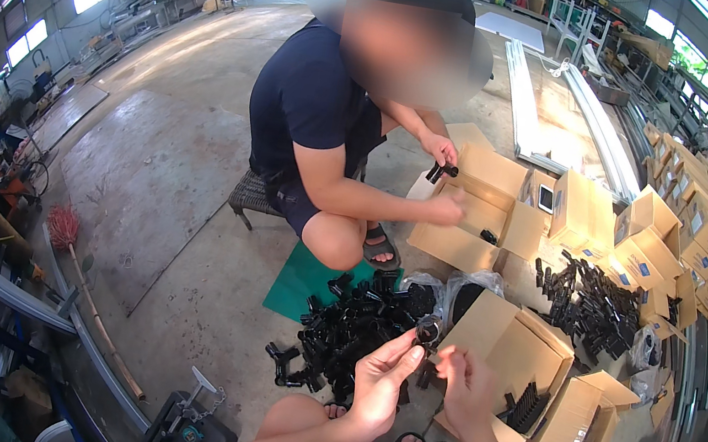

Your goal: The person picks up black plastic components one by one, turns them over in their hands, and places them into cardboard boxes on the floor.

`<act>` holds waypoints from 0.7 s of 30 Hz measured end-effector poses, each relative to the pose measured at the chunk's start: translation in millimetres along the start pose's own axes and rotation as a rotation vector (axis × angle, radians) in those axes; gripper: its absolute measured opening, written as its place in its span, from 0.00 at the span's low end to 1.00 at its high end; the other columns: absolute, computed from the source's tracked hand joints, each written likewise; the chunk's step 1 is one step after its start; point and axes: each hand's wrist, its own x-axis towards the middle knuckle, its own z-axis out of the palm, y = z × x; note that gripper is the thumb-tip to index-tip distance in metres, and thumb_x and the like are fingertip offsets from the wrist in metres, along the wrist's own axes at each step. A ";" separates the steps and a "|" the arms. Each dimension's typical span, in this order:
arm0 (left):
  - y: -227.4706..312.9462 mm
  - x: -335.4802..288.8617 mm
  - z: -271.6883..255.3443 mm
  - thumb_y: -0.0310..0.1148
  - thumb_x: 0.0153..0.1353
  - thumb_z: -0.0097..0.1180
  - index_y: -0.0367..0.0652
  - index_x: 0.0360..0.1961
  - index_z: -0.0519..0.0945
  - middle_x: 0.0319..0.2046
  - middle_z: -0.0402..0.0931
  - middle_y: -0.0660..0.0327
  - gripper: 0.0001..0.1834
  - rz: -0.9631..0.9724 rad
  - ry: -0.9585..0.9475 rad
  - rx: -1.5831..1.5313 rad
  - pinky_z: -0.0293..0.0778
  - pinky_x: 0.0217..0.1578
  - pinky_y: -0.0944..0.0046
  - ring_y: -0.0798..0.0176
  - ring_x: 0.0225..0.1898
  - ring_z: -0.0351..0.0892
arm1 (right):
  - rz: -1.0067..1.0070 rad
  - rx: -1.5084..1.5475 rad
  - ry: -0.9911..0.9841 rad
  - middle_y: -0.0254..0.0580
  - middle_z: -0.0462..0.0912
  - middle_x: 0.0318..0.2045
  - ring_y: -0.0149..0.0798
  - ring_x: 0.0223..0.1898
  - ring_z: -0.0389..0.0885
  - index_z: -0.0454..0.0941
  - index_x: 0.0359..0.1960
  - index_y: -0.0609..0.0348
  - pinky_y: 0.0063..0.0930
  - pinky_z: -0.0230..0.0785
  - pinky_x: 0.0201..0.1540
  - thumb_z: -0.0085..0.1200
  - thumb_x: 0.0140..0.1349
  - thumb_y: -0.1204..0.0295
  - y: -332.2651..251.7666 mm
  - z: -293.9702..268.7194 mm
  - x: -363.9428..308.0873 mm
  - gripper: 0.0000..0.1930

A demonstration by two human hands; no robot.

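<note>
Above the pile, my left hand (381, 380) pinches a black pipe fitting (428, 333) with a round, ring-like end between thumb and fingers. Close to its right side is my right hand (466, 389), fingers curled together; whatever they may hold is too small to make out. Below and left of my hands lies a heap of black pipe fittings (346, 326), partly on a green mat (294, 278). Beside my right hand, an open cardboard box (494, 331) contains black fittings (524, 405) set in rows.
Opposite me a seated person (323, 124) holds a black fitting (442, 171) over another open carton (487, 173). Loose black parts (591, 305) lie at the right, near stacked cartons (703, 207). An open box (580, 428) stands near me; a broom (94, 310) lies left.
</note>
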 end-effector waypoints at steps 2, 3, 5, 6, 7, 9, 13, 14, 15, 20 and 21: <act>1.0 -0.5 1.6 0.23 0.68 0.56 0.34 0.59 0.77 0.51 0.81 0.59 0.19 -0.032 -0.011 -0.004 0.73 0.53 0.69 0.71 0.49 0.79 | 0.059 0.261 -0.015 0.36 0.82 0.30 0.25 0.34 0.79 0.80 0.45 0.61 0.21 0.69 0.37 0.56 0.68 0.67 12.3 8.4 4.6 0.11; 2.2 -2.1 2.9 0.23 0.68 0.56 0.34 0.59 0.77 0.51 0.81 0.59 0.19 -0.055 -0.012 0.003 0.73 0.52 0.69 0.71 0.48 0.79 | 0.059 0.253 -0.042 0.36 0.82 0.31 0.26 0.34 0.79 0.79 0.47 0.61 0.21 0.70 0.38 0.57 0.68 0.68 14.6 8.1 5.2 0.11; 2.1 -3.0 1.1 0.23 0.68 0.56 0.34 0.59 0.77 0.50 0.82 0.59 0.19 -0.085 -0.004 0.010 0.73 0.52 0.69 0.71 0.48 0.79 | 0.058 0.242 -0.103 0.36 0.83 0.34 0.28 0.35 0.80 0.79 0.51 0.61 0.21 0.71 0.40 0.58 0.66 0.70 16.2 7.6 7.2 0.14; 0.6 -1.4 -2.7 0.23 0.68 0.56 0.35 0.59 0.77 0.50 0.82 0.59 0.18 -0.090 0.005 0.011 0.74 0.51 0.69 0.72 0.47 0.79 | -0.007 0.196 -0.043 0.36 0.83 0.34 0.28 0.35 0.81 0.79 0.50 0.61 0.22 0.71 0.40 0.59 0.66 0.70 12.6 9.9 5.5 0.13; 0.3 -0.9 -5.5 0.23 0.68 0.56 0.35 0.59 0.77 0.50 0.82 0.59 0.18 -0.096 0.015 0.011 0.74 0.51 0.70 0.72 0.47 0.79 | -0.071 0.149 0.019 0.37 0.84 0.33 0.29 0.35 0.81 0.79 0.49 0.62 0.22 0.72 0.40 0.59 0.66 0.70 6.2 13.4 2.3 0.13; -0.6 -0.4 -3.2 0.23 0.68 0.56 0.35 0.58 0.78 0.49 0.82 0.60 0.18 -0.098 0.023 -0.005 0.74 0.50 0.70 0.72 0.46 0.79 | -0.181 0.037 0.074 0.39 0.84 0.33 0.30 0.35 0.82 0.80 0.47 0.62 0.24 0.72 0.40 0.60 0.65 0.71 1.6 9.2 0.4 0.12; -1.1 -1.9 1.1 0.23 0.68 0.56 0.35 0.57 0.79 0.48 0.82 0.61 0.17 -0.100 0.011 -0.010 0.75 0.48 0.70 0.73 0.45 0.79 | -0.265 -0.097 0.074 0.43 0.85 0.33 0.35 0.35 0.83 0.82 0.44 0.61 0.27 0.74 0.40 0.60 0.64 0.71 3.3 2.1 -0.5 0.09; -0.2 -1.4 0.0 0.22 0.68 0.55 0.36 0.57 0.79 0.47 0.82 0.62 0.16 -0.116 0.024 -0.012 0.75 0.48 0.70 0.73 0.44 0.79 | -0.257 -0.104 0.081 0.44 0.85 0.33 0.37 0.35 0.83 0.82 0.43 0.61 0.28 0.74 0.40 0.59 0.64 0.71 4.6 4.7 -1.0 0.09; -2.7 -0.8 -4.9 0.22 0.68 0.55 0.36 0.57 0.79 0.47 0.82 0.62 0.16 -0.100 0.022 -0.019 0.75 0.48 0.70 0.72 0.45 0.79 | -0.234 -0.133 0.070 0.44 0.85 0.33 0.38 0.34 0.83 0.82 0.43 0.61 0.29 0.74 0.39 0.58 0.65 0.70 0.7 5.7 -0.2 0.09; -4.0 1.1 -6.6 0.26 0.69 0.55 0.36 0.57 0.79 0.47 0.83 0.60 0.16 -0.111 0.007 -0.025 0.75 0.49 0.68 0.71 0.45 0.80 | -0.080 0.043 0.084 0.42 0.84 0.31 0.33 0.32 0.81 0.80 0.45 0.65 0.26 0.73 0.37 0.48 0.73 0.65 3.6 1.0 2.6 0.14; -1.5 0.4 -6.4 0.26 0.69 0.55 0.36 0.56 0.79 0.47 0.83 0.60 0.16 -0.135 -0.006 -0.071 0.76 0.49 0.68 0.70 0.45 0.81 | -0.046 0.143 0.101 0.41 0.84 0.30 0.31 0.32 0.81 0.80 0.45 0.65 0.25 0.73 0.37 0.47 0.74 0.65 3.3 -0.4 5.2 0.15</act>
